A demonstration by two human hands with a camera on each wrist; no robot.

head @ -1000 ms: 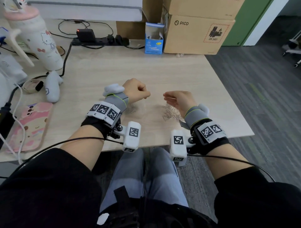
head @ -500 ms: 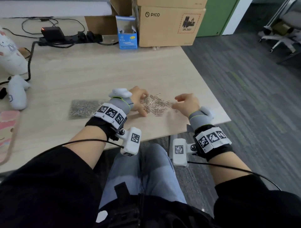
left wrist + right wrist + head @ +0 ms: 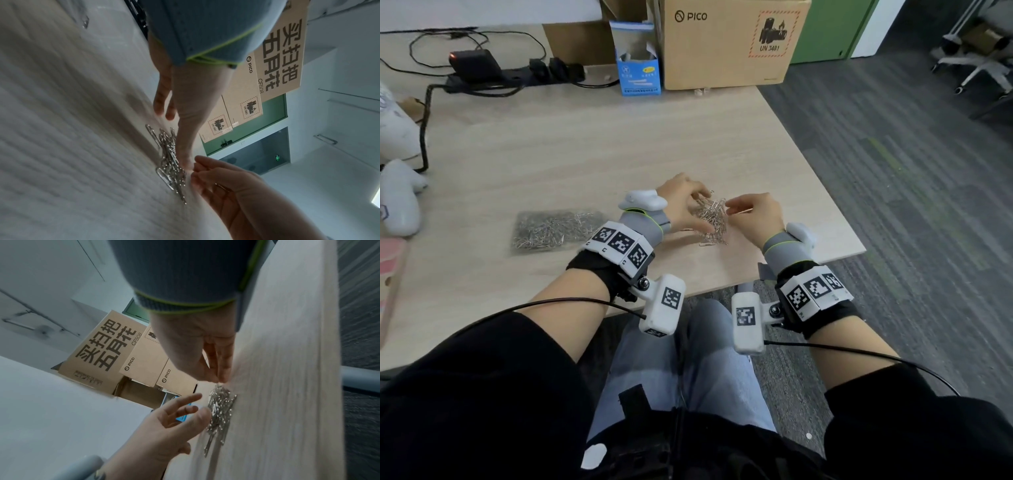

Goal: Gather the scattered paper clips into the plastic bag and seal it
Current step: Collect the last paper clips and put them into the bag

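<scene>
Paper clips [image 3: 711,219]: bright, glossy metal wire. Plastic bag [image 3: 553,230], at 9 o'clock of them: clear, shiny film over more metal pieces. Desk [image 3: 585,144]: pale matt wood-grain surface. Boxes [image 3: 729,41], at 12 o'clock: matt brown cardboard. Wrist bands [image 3: 643,226]: grey ribbed cloth.

An office: wooden desk [image 3: 585,144], power strip [image 3: 517,73], swivel chair [image 3: 976,65] (grey carpet)
</scene>
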